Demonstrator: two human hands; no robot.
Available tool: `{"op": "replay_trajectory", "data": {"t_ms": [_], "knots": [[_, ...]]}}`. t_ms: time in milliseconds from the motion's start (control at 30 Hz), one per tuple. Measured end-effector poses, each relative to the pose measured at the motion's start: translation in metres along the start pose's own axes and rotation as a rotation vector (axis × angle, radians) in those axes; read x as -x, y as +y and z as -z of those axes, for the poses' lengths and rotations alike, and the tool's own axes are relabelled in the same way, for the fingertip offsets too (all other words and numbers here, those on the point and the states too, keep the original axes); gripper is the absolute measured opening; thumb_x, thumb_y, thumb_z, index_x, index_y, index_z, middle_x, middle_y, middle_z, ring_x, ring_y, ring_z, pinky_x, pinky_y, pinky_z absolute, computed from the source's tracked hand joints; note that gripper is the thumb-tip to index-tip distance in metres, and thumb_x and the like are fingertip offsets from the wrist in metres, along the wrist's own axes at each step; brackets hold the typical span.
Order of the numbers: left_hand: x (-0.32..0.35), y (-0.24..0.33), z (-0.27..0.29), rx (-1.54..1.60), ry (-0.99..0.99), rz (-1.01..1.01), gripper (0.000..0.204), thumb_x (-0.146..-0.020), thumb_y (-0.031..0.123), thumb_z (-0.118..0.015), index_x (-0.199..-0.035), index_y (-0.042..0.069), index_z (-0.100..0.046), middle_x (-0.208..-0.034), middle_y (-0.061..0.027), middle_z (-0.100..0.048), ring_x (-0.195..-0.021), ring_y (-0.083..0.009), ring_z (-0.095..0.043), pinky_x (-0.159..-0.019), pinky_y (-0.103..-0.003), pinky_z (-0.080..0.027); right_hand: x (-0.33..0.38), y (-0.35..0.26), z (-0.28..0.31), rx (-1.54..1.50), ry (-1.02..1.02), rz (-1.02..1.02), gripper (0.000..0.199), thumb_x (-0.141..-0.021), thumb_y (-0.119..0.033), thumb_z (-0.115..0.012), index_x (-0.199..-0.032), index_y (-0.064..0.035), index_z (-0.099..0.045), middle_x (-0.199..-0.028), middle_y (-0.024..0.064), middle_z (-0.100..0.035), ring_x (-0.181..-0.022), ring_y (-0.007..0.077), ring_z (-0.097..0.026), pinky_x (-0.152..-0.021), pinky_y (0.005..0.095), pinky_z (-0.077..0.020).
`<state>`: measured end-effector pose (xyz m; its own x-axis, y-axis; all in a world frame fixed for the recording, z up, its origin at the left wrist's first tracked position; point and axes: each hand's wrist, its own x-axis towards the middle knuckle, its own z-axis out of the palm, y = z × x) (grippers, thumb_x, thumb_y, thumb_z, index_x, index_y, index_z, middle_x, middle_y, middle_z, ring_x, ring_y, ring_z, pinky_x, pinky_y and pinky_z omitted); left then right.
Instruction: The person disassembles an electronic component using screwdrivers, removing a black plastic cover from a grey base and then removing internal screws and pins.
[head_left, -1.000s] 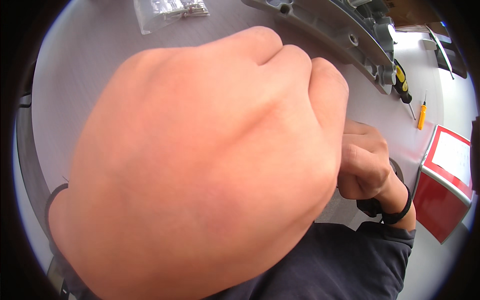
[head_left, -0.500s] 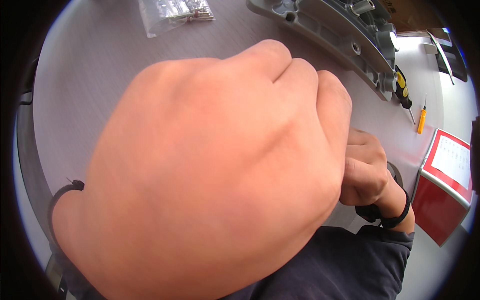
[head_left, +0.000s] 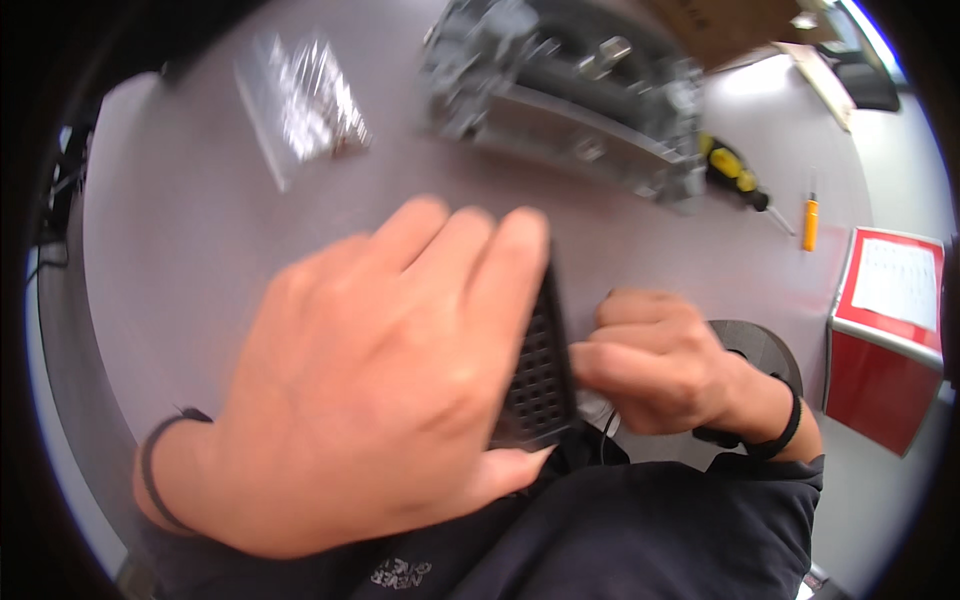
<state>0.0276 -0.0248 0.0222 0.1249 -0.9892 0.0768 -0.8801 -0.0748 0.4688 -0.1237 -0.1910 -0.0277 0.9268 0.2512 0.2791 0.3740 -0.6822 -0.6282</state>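
My left hand, large and slightly blurred, is closed round a black panel with a grid of small holes; most of it is hidden behind the fingers. My right hand is curled into a fist just right of that panel. Whatever lies inside those fingers, if anything, cannot be seen. A thin dark cable shows below the fist. Each wrist wears a black band.
Beyond my hands a grey cast-metal housing rests on the table. Left of it lies a clear bag of small metal parts. To the right are a yellow-black screwdriver, a small orange screwdriver and a red box. A round stool stands below.
My left hand has dropped lower and farther from the camera, so the black panel in it now shows. The view has shifted, and more of the metal housing and bag appears.
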Motion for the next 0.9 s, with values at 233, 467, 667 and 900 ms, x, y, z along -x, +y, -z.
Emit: {"op": "replay_trajectory", "data": {"t_ms": [233, 467, 667, 900], "knots": [[-0.01, 0.004, 0.008, 0.179, 0.105, -0.241, 0.11, -0.046, 0.032, -0.091, -0.134, -0.005, -0.036, -0.101, -0.0123, -0.055, -0.089, -0.0247, -0.057, -0.078, -0.032, -0.046, 0.031, -0.032, 0.034, -0.268, 0.304, -0.542, 0.019, -0.089, 0.0, -0.054, -0.107, -0.002, -0.06, -0.072, 0.0093, -0.062, -0.063, 0.016, -0.062, -0.059, 0.0274, -0.0489], [-0.011, 0.018, -0.009, 0.43, 0.129, -0.336, 0.119, -0.045, 0.033, -0.091, -0.137, -0.007, -0.026, -0.106, -0.0121, -0.051, -0.089, -0.0192, -0.053, -0.077, -0.031, -0.044, 0.083, -0.019, 0.055, -0.14, 0.837, -0.663, 0.011, -0.092, -0.002, -0.055, -0.102, 0.0003, -0.055, -0.071, 0.0021, -0.06, -0.055, 0.0025, -0.044, -0.049, 0.0195, -0.0362], [-0.012, 0.033, -0.028, 0.512, 0.196, -0.355, 0.107, -0.045, 0.03, -0.089, -0.131, -0.008, -0.037, -0.116, -0.0173, -0.051, -0.095, -0.0278, -0.053, -0.077, -0.035, -0.046, 0.095, -0.012, 0.047, -0.042, 0.799, -0.476, 0.011, -0.088, -0.001, -0.06, -0.099, 0.0015, -0.061, -0.073, 0.0061, -0.064, -0.056, 0.0064, -0.048, -0.052, 0.0213, -0.039], [-0.009, 0.054, -0.034, 0.47, 0.057, -0.238, 0.116, -0.049, 0.031, -0.092, -0.138, -0.005, -0.025, -0.116, -0.0119, -0.046, -0.102, -0.0195, -0.051, -0.092, -0.031, -0.041, 0.096, -0.014, 0.042, -0.031, 0.639, -0.536, 0.028, -0.083, -0.008, -0.065, -0.111, -0.0045, -0.064, -0.078, 0.0111, -0.066, -0.055, 0.018, -0.053, -0.056, 0.0296, -0.0456]]}}
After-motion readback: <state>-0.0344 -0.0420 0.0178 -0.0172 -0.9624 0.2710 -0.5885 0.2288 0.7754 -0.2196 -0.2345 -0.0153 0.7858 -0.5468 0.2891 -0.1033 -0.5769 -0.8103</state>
